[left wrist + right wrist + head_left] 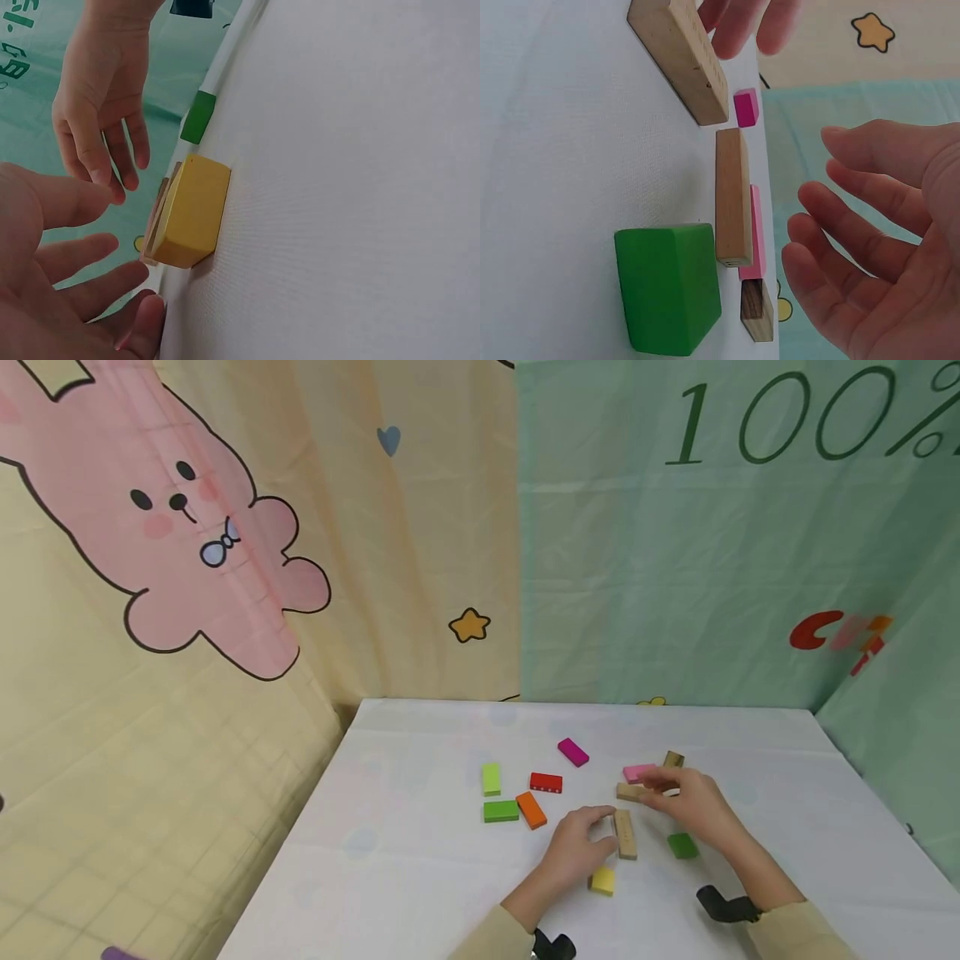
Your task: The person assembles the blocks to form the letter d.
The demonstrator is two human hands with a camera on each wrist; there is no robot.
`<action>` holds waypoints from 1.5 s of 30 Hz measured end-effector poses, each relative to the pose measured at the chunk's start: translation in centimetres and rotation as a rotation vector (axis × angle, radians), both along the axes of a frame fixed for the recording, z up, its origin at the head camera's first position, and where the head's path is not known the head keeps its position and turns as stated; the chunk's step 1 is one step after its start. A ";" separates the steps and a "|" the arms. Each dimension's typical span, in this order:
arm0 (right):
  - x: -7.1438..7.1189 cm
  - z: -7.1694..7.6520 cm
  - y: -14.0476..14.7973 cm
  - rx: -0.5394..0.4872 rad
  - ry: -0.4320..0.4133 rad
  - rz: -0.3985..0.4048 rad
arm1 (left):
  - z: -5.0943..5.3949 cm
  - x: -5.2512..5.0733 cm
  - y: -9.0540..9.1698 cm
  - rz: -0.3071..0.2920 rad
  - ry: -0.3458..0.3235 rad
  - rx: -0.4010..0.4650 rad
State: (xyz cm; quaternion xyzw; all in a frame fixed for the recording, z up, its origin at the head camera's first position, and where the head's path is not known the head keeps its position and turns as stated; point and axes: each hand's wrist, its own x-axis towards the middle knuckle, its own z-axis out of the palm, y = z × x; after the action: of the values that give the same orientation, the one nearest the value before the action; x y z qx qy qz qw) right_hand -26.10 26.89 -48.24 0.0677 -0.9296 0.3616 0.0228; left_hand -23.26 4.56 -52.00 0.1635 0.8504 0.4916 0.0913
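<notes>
In the head view, my left hand [576, 846] is beside an upright-lying pale wooden block [626, 835]; whether a fingertip touches it I cannot tell. Its fingers are spread loosely in the left wrist view, holding nothing. My right hand [696, 806] hovers by a second pale wooden block [628, 792], and the right wrist view shows its relaxed fingers [855, 247] apart from the blocks. Behind that block lie a pink block [637, 772] and a darker brown wooden block [673, 759]. A yellow block [196, 210] sits near my left wrist, a dark green block [667, 289] below my right hand.
Left of my hands lie a light green block [491, 779], a green block [501, 812], an orange block [532, 810] and a red block [546, 782]. A magenta block [573, 752] is farther back. The white table [360, 877] ends at hanging curtains [637, 568].
</notes>
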 end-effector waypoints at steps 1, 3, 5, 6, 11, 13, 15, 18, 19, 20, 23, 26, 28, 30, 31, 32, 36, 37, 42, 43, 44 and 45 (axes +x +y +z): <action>-0.3 -0.1 0.0 -0.004 0.000 -0.004 | -0.1 -0.2 0.0 -0.011 0.002 -0.020; -0.8 -0.4 0.0 -0.009 -0.005 -0.006 | -0.2 -0.6 0.0 -0.034 0.005 -0.049; -1.3 -0.6 0.1 -0.024 -0.019 -0.009 | -0.3 -0.9 -0.1 -0.041 -0.007 -0.065; -1.4 -0.7 0.1 -0.032 -0.027 -0.007 | -0.3 -1.0 -0.1 -0.038 -0.012 -0.071; -2.0 -1.1 0.4 -0.047 -0.034 0.014 | -0.6 -1.1 -0.1 0.005 -0.032 -0.052; -2.2 -1.3 0.4 -0.046 -0.040 0.008 | -0.8 -1.1 0.0 0.022 -0.030 -0.035; -2.4 -1.7 0.4 -0.045 -0.042 0.001 | -0.9 -1.0 0.1 0.038 -0.028 -0.019; -2.7 -2.3 0.4 -0.039 -0.035 0.000 | -0.9 -1.1 0.3 0.052 -0.015 -0.004; -2.8 -2.5 0.4 -0.032 -0.028 0.004 | -0.9 -1.1 0.3 0.052 -0.008 -0.001; -2.8 -2.6 0.4 -0.026 -0.020 0.011 | -0.9 -1.1 0.3 0.053 -0.003 0.002; -2.8 -2.8 0.3 0.004 -0.011 0.018 | -1.1 -1.1 0.5 0.048 0.014 0.007; -2.7 -2.9 0.3 0.032 -0.017 0.007 | -1.4 -1.1 0.6 0.045 0.031 -0.001; -2.6 -2.8 0.2 0.046 -0.023 0.000 | -1.5 -1.1 0.8 0.043 0.045 -0.013; -2.6 -2.8 0.2 0.058 -0.022 -0.001 | -1.6 -1.1 0.8 0.043 0.057 -0.030; -2.6 -2.8 0.2 0.061 -0.020 0.002 | -1.7 -1.1 0.9 0.044 0.065 -0.041; -2.6 -2.7 0.2 0.063 -0.017 0.004 | -1.7 -1.1 0.9 0.045 0.070 -0.050; -2.7 -2.7 0.2 0.059 -0.008 0.002 | -1.8 -1.1 1.1 0.054 0.079 -0.088; -2.8 -2.7 0.3 0.058 -0.008 0.006 | -1.8 -1.1 1.1 0.057 0.081 -0.095; -2.8 -2.9 0.4 0.050 -0.014 0.008 | -1.9 -0.9 1.3 0.068 0.072 -0.116; -2.8 -2.9 0.4 0.050 -0.015 0.012 | -1.8 -0.9 1.3 0.070 0.071 -0.114; -2.8 -2.9 0.4 0.049 -0.019 0.008 | -1.8 -0.9 1.3 0.072 0.071 -0.115; -2.8 -2.9 0.3 0.048 -0.023 0.005 | -1.8 -0.9 1.3 0.071 0.077 -0.116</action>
State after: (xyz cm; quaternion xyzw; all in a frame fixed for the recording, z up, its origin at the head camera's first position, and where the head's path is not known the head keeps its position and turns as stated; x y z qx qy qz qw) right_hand -28.94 27.24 -51.14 0.0662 -0.9380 0.3400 0.0096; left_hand -24.16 5.89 -53.82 0.1465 0.8856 0.4379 0.0502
